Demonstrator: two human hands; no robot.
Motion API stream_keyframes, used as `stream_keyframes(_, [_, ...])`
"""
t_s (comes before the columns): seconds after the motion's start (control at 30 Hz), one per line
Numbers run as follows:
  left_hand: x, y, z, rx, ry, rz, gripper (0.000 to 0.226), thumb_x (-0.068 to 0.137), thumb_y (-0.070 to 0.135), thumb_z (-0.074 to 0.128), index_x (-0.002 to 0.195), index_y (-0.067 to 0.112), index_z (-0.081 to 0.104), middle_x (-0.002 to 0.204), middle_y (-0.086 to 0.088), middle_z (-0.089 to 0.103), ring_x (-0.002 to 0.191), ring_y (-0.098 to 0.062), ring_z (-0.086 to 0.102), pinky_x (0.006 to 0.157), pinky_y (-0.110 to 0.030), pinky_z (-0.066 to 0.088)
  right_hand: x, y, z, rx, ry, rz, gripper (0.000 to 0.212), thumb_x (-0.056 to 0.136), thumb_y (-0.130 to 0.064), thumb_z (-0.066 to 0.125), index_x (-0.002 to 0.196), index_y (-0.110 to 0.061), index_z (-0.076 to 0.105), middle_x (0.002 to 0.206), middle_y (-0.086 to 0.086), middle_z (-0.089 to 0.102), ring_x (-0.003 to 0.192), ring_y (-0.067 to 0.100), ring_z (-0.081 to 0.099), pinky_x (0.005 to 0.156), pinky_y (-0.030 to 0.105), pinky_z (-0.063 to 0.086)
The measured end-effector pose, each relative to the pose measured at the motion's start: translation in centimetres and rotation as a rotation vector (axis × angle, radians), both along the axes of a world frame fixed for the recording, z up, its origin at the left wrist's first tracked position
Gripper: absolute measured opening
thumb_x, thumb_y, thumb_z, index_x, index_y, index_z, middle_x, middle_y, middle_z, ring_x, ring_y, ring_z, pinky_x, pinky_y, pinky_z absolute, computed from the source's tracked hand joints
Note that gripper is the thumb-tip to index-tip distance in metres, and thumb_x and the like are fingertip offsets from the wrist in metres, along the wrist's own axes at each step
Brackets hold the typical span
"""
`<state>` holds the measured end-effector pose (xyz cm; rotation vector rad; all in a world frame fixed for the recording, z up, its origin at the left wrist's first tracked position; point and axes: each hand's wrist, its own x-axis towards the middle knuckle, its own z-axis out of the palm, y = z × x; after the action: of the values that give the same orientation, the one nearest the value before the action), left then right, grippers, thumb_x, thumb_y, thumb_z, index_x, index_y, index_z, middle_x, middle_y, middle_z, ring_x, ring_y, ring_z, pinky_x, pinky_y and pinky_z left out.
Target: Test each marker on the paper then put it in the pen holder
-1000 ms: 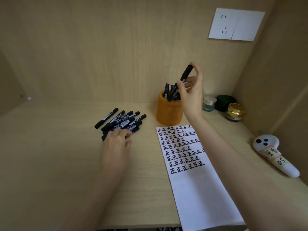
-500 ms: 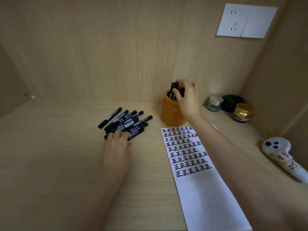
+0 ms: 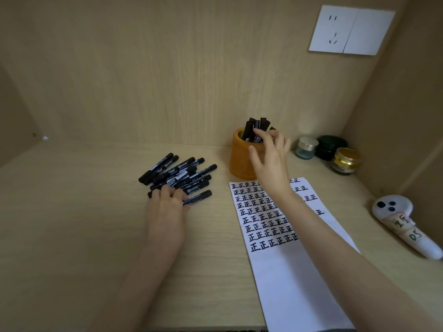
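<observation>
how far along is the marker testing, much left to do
Done: several markers stand in the pen holder, and rows of test marks fill the top of the paper. In hand: nothing in the open right hand by the holder; the left hand rests on the pile of markers, though whether it grips one is unclear. Left: that whole pile, roughly ten, to test and put away.
</observation>
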<state>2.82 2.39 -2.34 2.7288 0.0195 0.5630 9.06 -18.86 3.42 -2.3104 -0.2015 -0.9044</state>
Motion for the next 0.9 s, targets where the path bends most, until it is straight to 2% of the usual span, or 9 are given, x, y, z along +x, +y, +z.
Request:
stream_keyframes(0.07, [-0.3, -0.2, 0.1, -0.045, -0.032, -0.031, 0.020, 0.085, 0.021, 0.066, 0.103, 0.013, 0.065, 0.102, -0.010, 0.059, 0.090, -0.027, 0.051, 0.078, -0.039, 0.043, -1.9, 0.4, -0.5, 0.087, 0.022, 0.050, 0.032, 0.097, -0.022, 0.051, 0.129, -0.016, 0.053, 0.122, 0.003, 0.044, 0.113, 0.011, 0.030, 0.092, 0.021, 0.026])
stream_keyframes(0.17, [-1.3, -1.0, 0.9, -0.192, -0.082, -0.140, 0.018, 0.088, 0.020, 0.061, 0.105, 0.014, 0.062, 0.099, -0.004, 0.065, 0.089, -0.023, 0.056, 0.079, -0.040, 0.048, -5.2, 1.0, -1.2, 0.295, 0.148, 0.134, 0.029, 0.096, -0.034, 0.053, 0.123, -0.022, 0.055, 0.103, -0.002, 0.052, 0.098, 0.008, 0.046, 0.083, 0.019, 0.038])
stream_keyframes(0.27, [-2.7, -2.4, 2.2, -0.405, -0.049, -0.273, 0.016, 0.093, 0.022, 0.053, 0.108, 0.020, 0.059, 0.099, 0.009, 0.060, 0.091, -0.006, 0.057, 0.075, -0.015, 0.045, -7.9, 1.9, -1.6, 0.558, 0.418, 0.256, 0.044, 0.086, -0.054, 0.055, 0.118, -0.024, 0.056, 0.084, -0.002, 0.059, 0.078, 0.007, 0.056, 0.075, 0.020, 0.045])
stream_keyframes(0.37, [-3.9, -3.7, 3.0, -0.519, -0.035, -0.404, 0.015, 0.095, 0.022, 0.050, 0.107, 0.025, 0.058, 0.090, 0.012, 0.059, 0.078, 0.000, 0.058, 0.068, -0.011, 0.046, -9.5, 2.3, -1.6, 0.713, 0.587, 0.391, 0.040, 0.078, -0.053, 0.061, 0.095, -0.017, 0.061, 0.061, -0.009, 0.053, 0.054, -0.001, 0.049, 0.060, 0.016, 0.041])
stream_keyframes(0.47, [-4.9, -4.6, 3.2, -0.558, 0.001, -0.512, 0.014, 0.096, 0.025, 0.047, 0.107, 0.027, 0.055, 0.079, 0.011, 0.058, 0.068, -0.005, 0.058, 0.063, -0.022, 0.050, -10.5, 2.3, -1.3, 0.709, 0.572, 0.474, 0.026, 0.088, -0.031, 0.063, 0.078, -0.007, 0.060, 0.055, -0.003, 0.050, 0.046, 0.001, 0.043, 0.049, 0.011, 0.036])
stream_keyframes(0.6, [-5.9, -5.4, 2.7, -0.598, 0.085, -0.509, 0.014, 0.095, 0.035, 0.042, 0.106, 0.027, 0.043, 0.061, 0.008, 0.053, 0.051, -0.004, 0.048, 0.054, -0.025, 0.040, -11.2, 1.5, -1.2, 0.753, 0.486, 0.458, 0.020, 0.093, -0.020, 0.059, 0.087, -0.003, 0.068, 0.052, -0.003, 0.052, 0.048, 0.007, 0.041, 0.048, 0.015, 0.034])
stream_keyframes(0.77, [-6.6, -6.1, 2.1, -0.521, 0.128, -0.519, 0.017, 0.098, 0.034, 0.039, 0.090, 0.022, 0.049, 0.067, 0.012, 0.048, 0.063, -0.001, 0.047, 0.056, -0.017, 0.032, -12.6, 0.8, -1.2, 0.824, 0.502, 0.456, 0.016, 0.094, -0.019, 0.059, 0.084, -0.007, 0.063, 0.052, 0.002, 0.051, 0.045, 0.007, 0.043, 0.046, 0.014, 0.035])
stream_keyframes(0.87, [-7.1, -6.5, 2.0, -0.494, 0.167, -0.570, 0.016, 0.099, 0.034, 0.036, 0.097, 0.024, 0.049, 0.078, 0.012, 0.054, 0.073, -0.002, 0.051, 0.062, -0.016, 0.036, -13.2, 0.6, -1.4, 0.842, 0.509, 0.461, 0.017, 0.091, -0.022, 0.061, 0.080, -0.010, 0.057, 0.051, 0.003, 0.049, 0.042, 0.007, 0.042, 0.044, 0.014, 0.034])
stream_keyframes(0.9, [-7.2, -6.6, 1.9, -0.493, 0.189, -0.590, 0.016, 0.099, 0.034, 0.036, 0.100, 0.025, 0.049, 0.081, 0.012, 0.056, 0.076, -0.004, 0.053, 0.067, -0.022, 0.042, -13.3, 0.5, -1.5, 0.834, 0.512, 0.464, 0.016, 0.091, -0.021, 0.062, 0.082, -0.009, 0.057, 0.050, 0.003, 0.049, 0.042, 0.007, 0.041, 0.043, 0.014, 0.033])
